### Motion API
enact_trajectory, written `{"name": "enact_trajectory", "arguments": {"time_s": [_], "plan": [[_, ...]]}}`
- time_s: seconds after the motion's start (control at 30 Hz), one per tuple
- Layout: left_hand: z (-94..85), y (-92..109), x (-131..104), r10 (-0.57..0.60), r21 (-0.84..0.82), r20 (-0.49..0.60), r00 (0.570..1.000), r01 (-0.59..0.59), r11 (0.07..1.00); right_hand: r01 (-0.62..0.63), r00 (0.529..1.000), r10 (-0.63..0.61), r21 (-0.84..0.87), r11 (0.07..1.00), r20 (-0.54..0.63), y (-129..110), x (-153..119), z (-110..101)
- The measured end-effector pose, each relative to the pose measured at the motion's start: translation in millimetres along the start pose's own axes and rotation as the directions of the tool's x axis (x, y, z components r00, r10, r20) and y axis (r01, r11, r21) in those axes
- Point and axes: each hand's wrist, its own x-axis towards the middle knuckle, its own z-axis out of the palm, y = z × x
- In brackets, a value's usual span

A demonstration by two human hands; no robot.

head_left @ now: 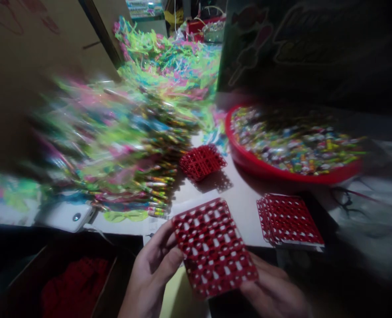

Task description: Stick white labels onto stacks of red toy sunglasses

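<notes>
A red perforated plastic panel (216, 247), square with a lattice of small holes, is held up at the front edge of the table. My left hand (156, 265) grips its left side, thumb over the front face. At the lower right corner my right hand (272, 282) pinches the panel; part of those fingers lies behind it. Beyond the panel, a red lattice basket (202, 162) rests on the white tabletop. To the right lie several similar red panels (292, 218) in an overlapping stack by the table edge.
A red basin (282, 174) full of small wrapped sweets stands at right. Colourful thin wrapped sticks (116, 141) with bright streamers are heaped at left. A white device (65, 216) with a cable lies near the front edge. Below left, a box holds red pieces (77, 287).
</notes>
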Motion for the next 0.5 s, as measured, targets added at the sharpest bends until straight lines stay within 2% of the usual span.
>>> {"name": "enact_trajectory", "arguments": {"time_s": [0.1, 0.17, 0.23, 0.33, 0.43, 0.5], "plan": [[1.0, 6, 2, -0.04, 0.055, 0.02, 0.999, 0.039, 0.998, 0.07, 0.989, -0.073, 0.024, 0.997, 0.131, -1, 7, -8], [2.9, 7, 0, -0.018, 0.115, 0.057, 0.998, 0.012, 0.993, -0.002, 0.989, 0.002, 0.003, 1.0, 0.147, 0, 7, -14], [5.2, 7, -4, -0.047, 0.159, 0.08, 0.996, 0.034, 0.987, -0.118, 0.992, 0.119, -0.01, 0.993, 0.051, 0, 6, -17], [6.6, 4, -11, -0.073, 0.232, 0.118, 0.99, 0.044, 0.972, -0.246, 0.965, 0.248, 0.036, 0.969, -0.087, -5, 3, -12], [2.2, 3, -16, 0.049, 0.356, 0.104, 0.993, -0.083, 0.931, -0.298, 0.951, 0.301, 0.056, 0.953, -0.069, -13, 6, -5], [-3.1, 5, -19, 0.115, 0.432, 0.057, 0.992, -0.128, 0.893, -0.318, 0.948, 0.318, 0.018, 0.948, 0.026, -17, 8, -8]]}}
